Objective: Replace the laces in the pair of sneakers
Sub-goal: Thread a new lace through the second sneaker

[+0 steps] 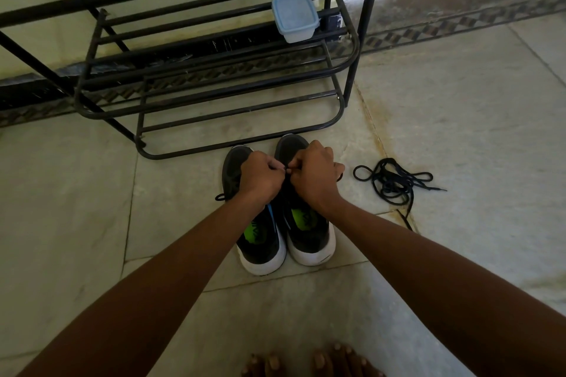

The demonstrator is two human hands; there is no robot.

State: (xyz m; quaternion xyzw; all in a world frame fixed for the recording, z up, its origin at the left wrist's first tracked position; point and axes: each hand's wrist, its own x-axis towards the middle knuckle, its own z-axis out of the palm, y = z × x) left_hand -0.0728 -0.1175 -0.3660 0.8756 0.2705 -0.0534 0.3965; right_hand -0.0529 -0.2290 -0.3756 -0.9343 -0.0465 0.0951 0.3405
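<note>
At frame centre, left hand [256, 176] and right hand [312, 174] meet, pinching a lace [286, 169] over the sneakers [275, 214]; loose laces [395, 182] lie right, nearer the right hand.

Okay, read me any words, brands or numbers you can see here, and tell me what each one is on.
Nothing here reads clearly.
Left sneaker's green insole: dark print, too blurred and partly hidden to read.
Right sneaker's green insole: dark print, also unreadable.
Black rack: a white mark on a dark tag beside the plastic box, too small to read.
The box and the loose laces show no text.
</note>
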